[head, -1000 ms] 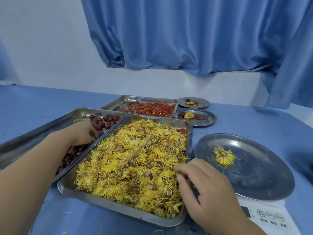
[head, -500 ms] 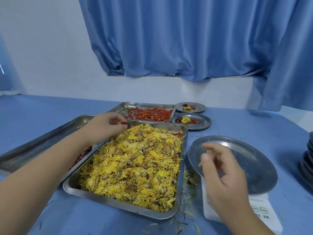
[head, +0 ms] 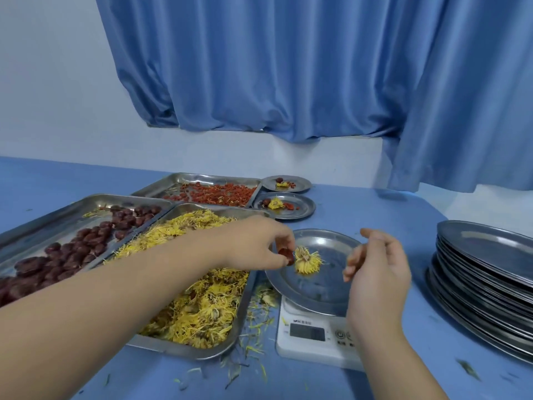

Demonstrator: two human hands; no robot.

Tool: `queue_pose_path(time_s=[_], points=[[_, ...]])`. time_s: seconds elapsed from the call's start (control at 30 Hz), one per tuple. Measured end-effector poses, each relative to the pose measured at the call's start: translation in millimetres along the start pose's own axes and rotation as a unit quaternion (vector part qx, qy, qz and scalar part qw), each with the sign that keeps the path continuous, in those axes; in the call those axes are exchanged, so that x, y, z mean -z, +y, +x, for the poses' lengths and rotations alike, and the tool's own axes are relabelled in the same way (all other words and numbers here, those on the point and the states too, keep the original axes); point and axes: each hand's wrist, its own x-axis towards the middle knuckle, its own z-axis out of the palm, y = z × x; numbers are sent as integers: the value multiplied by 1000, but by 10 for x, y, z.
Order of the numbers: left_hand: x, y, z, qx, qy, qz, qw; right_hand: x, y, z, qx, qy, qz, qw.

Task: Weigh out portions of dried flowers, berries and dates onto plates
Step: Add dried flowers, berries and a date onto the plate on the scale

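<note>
L hand (head: 256, 246) reaches across the flower tray (head: 202, 353) to the near-left edge of the plate (head: 317, 290); its grip is closed on a dark red date (head: 285, 254), pinched betw. thumb and fingertips, just beside the dried flower (head: 307, 259); whether date and flower touch, can't tell. The yellow flower lies on the plate, left of centre; the plate sits on the white scale (head: 314, 339), whose display is too dim to read. R hand (head: 377, 272) hovers over the plate's right side, thumb up, fingers loosely bent, grip open w/ nothing in it; somewhat blurred.

Flower tray is heaped w/ yellow petals, and loose bits are scattered on the blue counter (head: 403, 209) betw. tray and scale; date tray (head: 86, 202) lies to its left, touching; berry tray (head: 202, 177) behind, w/ red berries. Two filled plates stand right of the berry tray: nearer one (head: 302, 210) and farther one (head: 300, 183), each w/ a date, a flower and berries. Stack of plates (head: 484, 272) at far right. Blue curtain (head: 288, 67) hangs behind.
</note>
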Motion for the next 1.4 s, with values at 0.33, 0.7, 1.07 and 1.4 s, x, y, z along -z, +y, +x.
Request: queue_pose_path(time_s=[0.33,0.7,1.07,1.4], points=[[-41,54,295,-39,-100,126,986,-23,-40,-60,-30,-40,19,999],[470,-857,289,71,24,136,988,-383,-176,443,-69,-260,-114,956],[500,-2180,641,307,143,29,940,-531,-44,1274,-25,-365,-271,890],[323,-2245,1372,293,57,82,951,-427,210,1547,19,-407,-319,856]])
